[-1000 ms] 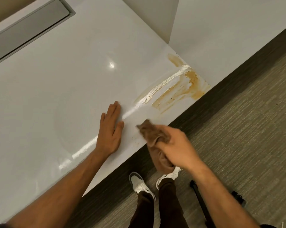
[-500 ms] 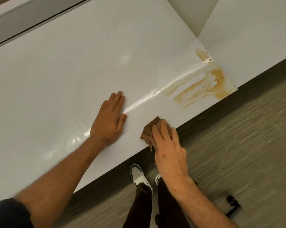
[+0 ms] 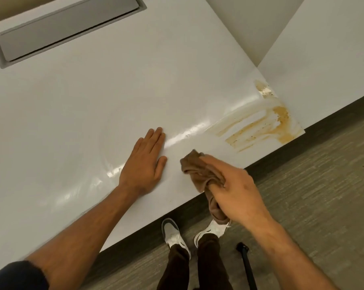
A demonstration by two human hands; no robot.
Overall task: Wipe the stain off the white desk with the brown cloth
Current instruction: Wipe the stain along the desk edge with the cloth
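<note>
The glossy white desk (image 3: 93, 114) has much free surface on its left and far part; its near edge runs diagonally, and beyond it is the grey carpet floor (image 3: 315, 197). One orange-brown smeared stain (image 3: 262, 124) lies at the desk's right corner, touching the edge. The left hand (image 3: 143, 164) lies flat, fingers together, on the desk. The right hand (image 3: 235, 191) grips one crumpled brown cloth (image 3: 198, 170) — its front part is over the desk near the edge, the rest hangs down past it. Cloth and stain are apart. Two white shoes (image 3: 174, 233) stand below.

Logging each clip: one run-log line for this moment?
right hand: holds brown cloth | left hand: flat on white desk | stain: unwiped
</note>
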